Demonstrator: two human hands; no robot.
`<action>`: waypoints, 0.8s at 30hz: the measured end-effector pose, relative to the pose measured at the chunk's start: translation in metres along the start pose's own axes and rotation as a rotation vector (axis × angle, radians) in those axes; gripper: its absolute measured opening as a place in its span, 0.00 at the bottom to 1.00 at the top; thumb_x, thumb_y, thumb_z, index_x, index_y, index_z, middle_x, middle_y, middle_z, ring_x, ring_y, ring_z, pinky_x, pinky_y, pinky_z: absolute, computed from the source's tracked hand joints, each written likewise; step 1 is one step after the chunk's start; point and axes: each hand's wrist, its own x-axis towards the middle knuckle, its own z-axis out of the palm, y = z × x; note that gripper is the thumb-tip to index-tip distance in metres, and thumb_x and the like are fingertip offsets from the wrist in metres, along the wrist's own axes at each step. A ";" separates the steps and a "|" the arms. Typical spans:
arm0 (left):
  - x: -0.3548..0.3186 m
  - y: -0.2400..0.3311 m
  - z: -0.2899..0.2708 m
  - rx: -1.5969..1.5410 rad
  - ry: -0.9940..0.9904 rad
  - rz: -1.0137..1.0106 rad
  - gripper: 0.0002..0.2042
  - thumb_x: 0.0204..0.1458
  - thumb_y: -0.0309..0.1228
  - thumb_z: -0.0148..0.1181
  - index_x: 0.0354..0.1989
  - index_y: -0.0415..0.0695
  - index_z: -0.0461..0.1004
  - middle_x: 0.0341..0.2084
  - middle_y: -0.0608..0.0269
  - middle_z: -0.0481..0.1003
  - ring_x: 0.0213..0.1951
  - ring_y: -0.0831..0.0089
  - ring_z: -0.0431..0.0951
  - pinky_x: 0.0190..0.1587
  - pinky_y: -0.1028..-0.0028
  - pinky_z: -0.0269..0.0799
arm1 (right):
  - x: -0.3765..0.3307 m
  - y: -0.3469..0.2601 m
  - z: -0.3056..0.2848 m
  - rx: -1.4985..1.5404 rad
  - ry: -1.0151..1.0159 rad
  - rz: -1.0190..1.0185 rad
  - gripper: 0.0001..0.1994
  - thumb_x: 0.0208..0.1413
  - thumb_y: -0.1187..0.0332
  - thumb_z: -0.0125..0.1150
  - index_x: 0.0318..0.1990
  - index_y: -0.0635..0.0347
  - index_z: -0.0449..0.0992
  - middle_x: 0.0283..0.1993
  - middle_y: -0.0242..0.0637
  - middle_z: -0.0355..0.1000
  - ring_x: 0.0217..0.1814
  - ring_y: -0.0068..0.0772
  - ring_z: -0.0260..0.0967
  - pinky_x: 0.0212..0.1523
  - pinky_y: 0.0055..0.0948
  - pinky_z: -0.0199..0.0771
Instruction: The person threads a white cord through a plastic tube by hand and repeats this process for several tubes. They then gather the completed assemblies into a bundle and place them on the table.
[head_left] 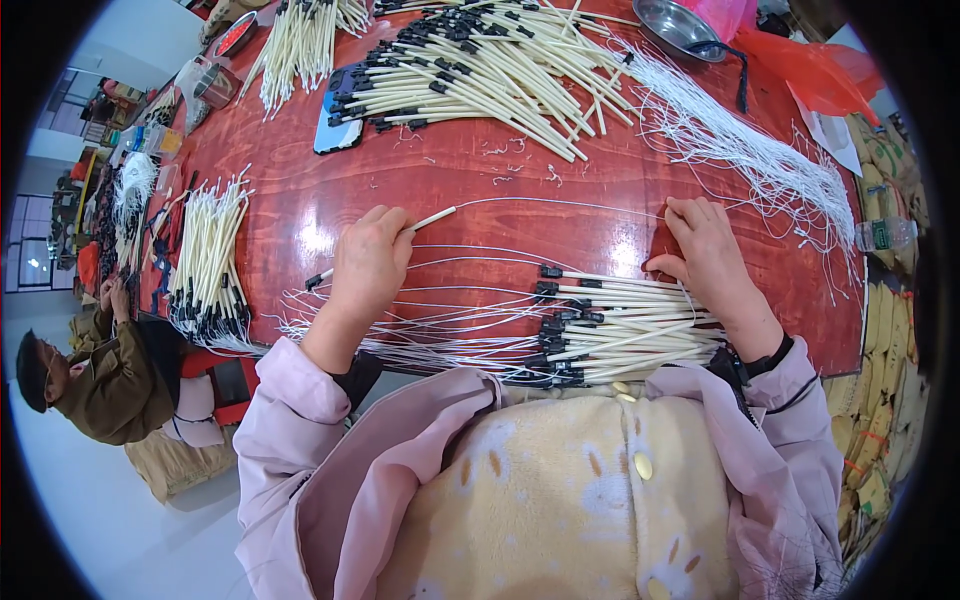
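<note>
- I am watching the left hand [368, 262] closing around a cream tube [432, 218]; the tube is sticking out both sides of the fist, low over the red table [440, 170].
- A thin white cord [560, 202] is running from the tube's tip across to the right hand [708, 252], whose fingertips are pinching it against the table.
- Just below both hands, a finished bundle [610, 325] of tubes with black end clips and trailing cords is lying at the near edge; I judge these done.
- Loose white cords [740, 150] are lying at the far right and a large tube pile [480, 65] beyond, seemingly awaiting work.
- I am not making out whether the cord is entering the tube; the fist is hiding most of it.
- A second person [95, 370] is sitting at the left, hands unclear.
</note>
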 end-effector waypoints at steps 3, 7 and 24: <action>0.002 0.001 0.000 0.001 -0.003 -0.010 0.03 0.55 0.26 0.61 0.34 0.41 0.79 0.29 0.52 0.77 0.34 0.47 0.78 0.38 0.53 0.72 | 0.000 0.000 -0.001 0.009 -0.003 0.006 0.34 0.41 0.57 0.77 0.52 0.73 0.75 0.58 0.47 0.70 0.59 0.50 0.66 0.62 0.43 0.65; 0.005 0.003 -0.002 0.013 -0.035 -0.028 0.04 0.56 0.26 0.61 0.36 0.40 0.78 0.30 0.50 0.77 0.34 0.46 0.78 0.38 0.54 0.73 | 0.001 -0.001 -0.003 0.006 -0.016 0.014 0.33 0.40 0.58 0.77 0.52 0.73 0.76 0.58 0.46 0.70 0.59 0.50 0.66 0.62 0.43 0.65; 0.023 0.006 0.006 0.170 -0.071 -0.038 0.04 0.54 0.28 0.62 0.36 0.43 0.78 0.32 0.54 0.77 0.38 0.49 0.79 0.41 0.52 0.74 | 0.005 0.002 -0.008 -0.003 -0.006 -0.056 0.29 0.40 0.59 0.77 0.47 0.71 0.79 0.54 0.44 0.73 0.54 0.48 0.67 0.61 0.42 0.65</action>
